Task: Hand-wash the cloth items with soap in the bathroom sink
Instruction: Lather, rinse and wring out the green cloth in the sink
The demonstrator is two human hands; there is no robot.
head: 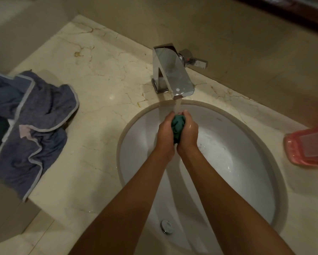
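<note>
A small teal cloth [176, 127] is bunched between my two hands over the white sink [139, 137]. My left hand [165, 133] grips its left side and my right hand [188, 131] grips its right side, fingers curled round it. Water runs from the chrome faucet [173, 74] onto the top of the cloth and my fingertips. Foamy water lies in the basin to the right of my hands. A pink soap dish [307, 146] sits on the counter at the right edge.
Blue-grey cloths [35, 122] with pale trim lie heaped on the marble counter [99, 85] at the left, partly hanging over its edge. The faucet handle [195, 60] sticks out to the right near the wall. A chrome overflow cap [166, 226] sits on the sink's near wall.
</note>
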